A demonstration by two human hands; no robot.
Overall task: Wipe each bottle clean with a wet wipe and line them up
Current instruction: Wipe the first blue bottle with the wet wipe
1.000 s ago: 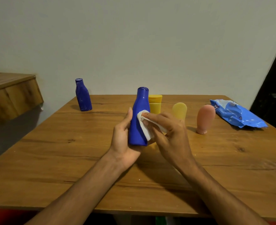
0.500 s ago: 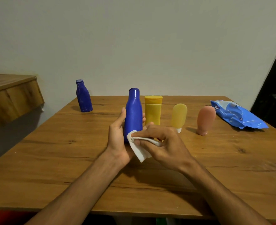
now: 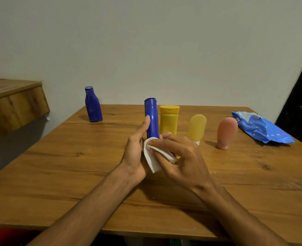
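My left hand (image 3: 135, 153) grips a tall blue bottle (image 3: 152, 118) upright above the middle of the wooden table (image 3: 57, 183); its lower half is hidden behind my hands. My right hand (image 3: 180, 160) pinches a white wet wipe (image 3: 152, 160) against the bottle's lower part. Behind it stand a yellow flip-cap bottle (image 3: 169, 119), a pale yellow tube (image 3: 197, 127) and a pink tube (image 3: 226, 132) in a row. A smaller blue bottle (image 3: 93, 105) stands alone at the far left.
A crumpled blue wet-wipe packet (image 3: 260, 128) lies at the far right of the table. A wooden ledge (image 3: 13, 103) juts out at the left. The pale wall runs just behind the table, and a dark opening shows at the right edge.
My right hand has slid the wipe down from the blue bottle's upper body to its lower part. The bottle has turned more upright and shifted slightly left.
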